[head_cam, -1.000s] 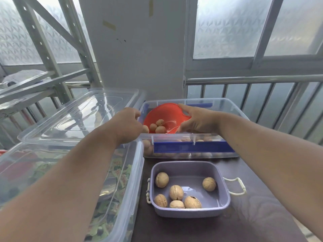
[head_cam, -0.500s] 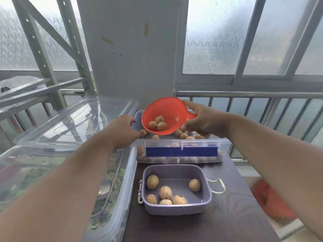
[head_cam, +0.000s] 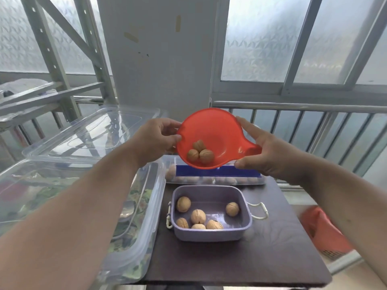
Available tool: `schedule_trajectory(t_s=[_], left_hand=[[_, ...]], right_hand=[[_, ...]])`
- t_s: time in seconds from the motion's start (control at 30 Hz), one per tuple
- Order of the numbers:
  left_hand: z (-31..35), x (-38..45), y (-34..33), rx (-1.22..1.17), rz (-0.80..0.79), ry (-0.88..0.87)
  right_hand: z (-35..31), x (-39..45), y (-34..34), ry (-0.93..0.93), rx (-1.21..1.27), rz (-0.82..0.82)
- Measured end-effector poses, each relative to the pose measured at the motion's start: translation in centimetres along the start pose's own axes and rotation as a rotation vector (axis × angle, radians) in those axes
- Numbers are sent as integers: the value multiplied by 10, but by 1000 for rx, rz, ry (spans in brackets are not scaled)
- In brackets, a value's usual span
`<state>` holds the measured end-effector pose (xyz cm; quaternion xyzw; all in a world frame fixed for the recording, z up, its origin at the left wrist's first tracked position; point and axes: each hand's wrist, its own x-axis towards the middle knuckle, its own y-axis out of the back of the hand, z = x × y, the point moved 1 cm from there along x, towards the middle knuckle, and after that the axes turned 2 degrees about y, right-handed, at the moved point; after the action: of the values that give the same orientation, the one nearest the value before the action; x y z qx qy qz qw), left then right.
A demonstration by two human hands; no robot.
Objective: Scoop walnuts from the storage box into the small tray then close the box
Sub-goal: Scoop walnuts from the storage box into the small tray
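A red scoop (head_cam: pixel 222 132) with three walnuts (head_cam: pixel 200 152) in it hangs tilted toward me above the near wall of the clear storage box (head_cam: pixel 217 176), which has a blue strip and walnuts inside. My right hand (head_cam: pixel 263 155) grips the scoop's short handle. My left hand (head_cam: pixel 157 141) holds the scoop's left rim between thumb and fingers. Below, on the dark table, stands the small lilac tray (head_cam: pixel 211 233) with several walnuts in it.
A large clear bin (head_cam: pixel 88 206) with packets inside sits to the left, and a clear lid (head_cam: pixel 94 132) rests on top of it. A metal railing (head_cam: pixel 303 122) runs behind the table. A red basket (head_cam: pixel 322 231) lies on the floor at right.
The scoop with its walnuts has risen out of the storage box and come toward me. My left hand left the box's rim and took hold of the scoop's edge.
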<state>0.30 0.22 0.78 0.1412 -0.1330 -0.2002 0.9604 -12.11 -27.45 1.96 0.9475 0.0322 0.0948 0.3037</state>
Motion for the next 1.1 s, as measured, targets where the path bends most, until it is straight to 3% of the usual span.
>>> schedule_trajectory(t_s=[0.73, 1.1], left_hand=[[-6, 1, -1, 325, -207, -31], [-7, 1, 0, 341, -235, -40]], right_hand=[[25, -71, -34, 154, -216, 111], [28, -76, -52, 220, -465, 167]])
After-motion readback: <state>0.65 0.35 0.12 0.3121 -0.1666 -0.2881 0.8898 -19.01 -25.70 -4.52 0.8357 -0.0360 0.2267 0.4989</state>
